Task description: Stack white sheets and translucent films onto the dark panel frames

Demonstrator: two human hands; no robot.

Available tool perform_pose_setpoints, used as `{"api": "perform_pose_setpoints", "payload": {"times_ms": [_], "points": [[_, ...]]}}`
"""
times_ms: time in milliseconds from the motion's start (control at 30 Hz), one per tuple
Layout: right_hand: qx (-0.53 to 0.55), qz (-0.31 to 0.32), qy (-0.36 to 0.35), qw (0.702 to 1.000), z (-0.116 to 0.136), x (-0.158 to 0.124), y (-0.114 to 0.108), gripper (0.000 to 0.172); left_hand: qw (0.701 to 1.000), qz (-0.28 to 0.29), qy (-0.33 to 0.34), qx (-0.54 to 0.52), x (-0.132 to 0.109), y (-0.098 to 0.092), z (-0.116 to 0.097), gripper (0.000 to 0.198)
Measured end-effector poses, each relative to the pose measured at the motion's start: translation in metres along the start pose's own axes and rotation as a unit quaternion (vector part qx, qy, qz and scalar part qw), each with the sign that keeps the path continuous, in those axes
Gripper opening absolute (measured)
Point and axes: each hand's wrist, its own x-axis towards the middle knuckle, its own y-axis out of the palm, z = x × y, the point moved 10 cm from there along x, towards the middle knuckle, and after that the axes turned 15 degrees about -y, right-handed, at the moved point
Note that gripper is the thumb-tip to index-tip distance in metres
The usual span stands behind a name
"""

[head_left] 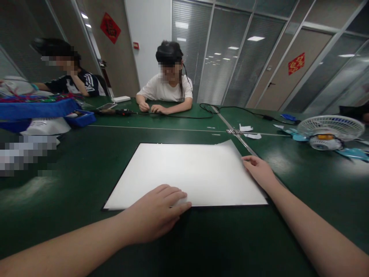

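Observation:
A large white sheet lies on the green table, over a flat panel whose thin black edge shows along the front and left. The sheet's far right corner stands slightly raised. My left hand rests at the front edge, palm down, its fingers stretched over the sheet; a small pale patch shows between its fingertips and thumb, too unclear to name. At the right edge my right hand has thumb and fingertips pinched together on the sheet's side.
Across the green table sits a person in a white shirt; another person is at far left. Blue trays stand left. A dismantled fan, paper scraps and a black cable lie to the right and back.

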Motion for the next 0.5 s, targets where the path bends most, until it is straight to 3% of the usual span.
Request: {"api": "perform_pose_setpoints", "payload": {"times_ms": [500], "points": [[-0.102, -0.005, -0.005, 0.995, 0.012, -0.004, -0.004, 0.022, 0.999, 0.009, -0.033, -0.008, 0.0, -0.001, 0.005, 0.045]]}}
